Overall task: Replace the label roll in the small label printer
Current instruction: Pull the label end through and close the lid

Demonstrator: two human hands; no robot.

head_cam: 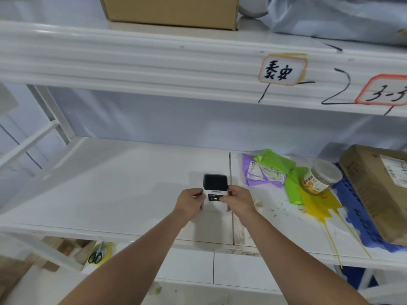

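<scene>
"泰安", perhaps, on shelf tag [282, 69]

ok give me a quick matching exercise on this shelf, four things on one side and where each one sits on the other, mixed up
Things:
1. label printer
2. scissors
3. clear jar
4. purple mailer

Places:
A. hanging below the front edge of the shelf, left
B. between the left hand and right hand
C. lying on its side on green and yellow bags
D. partly under a green bag, right of the printer

Pairs: 1-B, 2-A, 3-C, 4-D

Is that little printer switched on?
On, it seems: a small green light glows on the label printer, which the left hand and right hand grip.
</scene>
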